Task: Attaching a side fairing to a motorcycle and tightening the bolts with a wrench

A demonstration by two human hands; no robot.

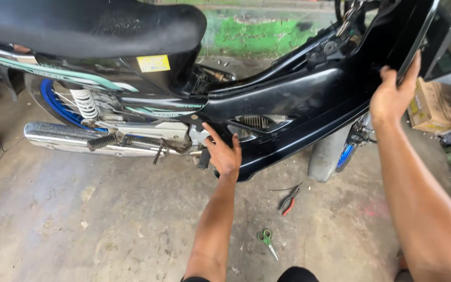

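Observation:
A black motorbike stands side-on before me, with a black seat (90,23), a chrome exhaust (74,140) and a glossy black side body panel (309,99). My left hand (223,151) grips the panel's lower rear edge near the engine. My right hand (392,94) holds the panel's upper front edge by the leg shield. Both hands are closed on the same panel.
On the concrete floor lie red-handled pliers (288,201) and green-handled scissors (267,241). A cardboard box (433,107) sits at the right. A blue-rimmed rear wheel (53,104) and white shock spring (85,102) show at the left. A green wall (257,36) is behind.

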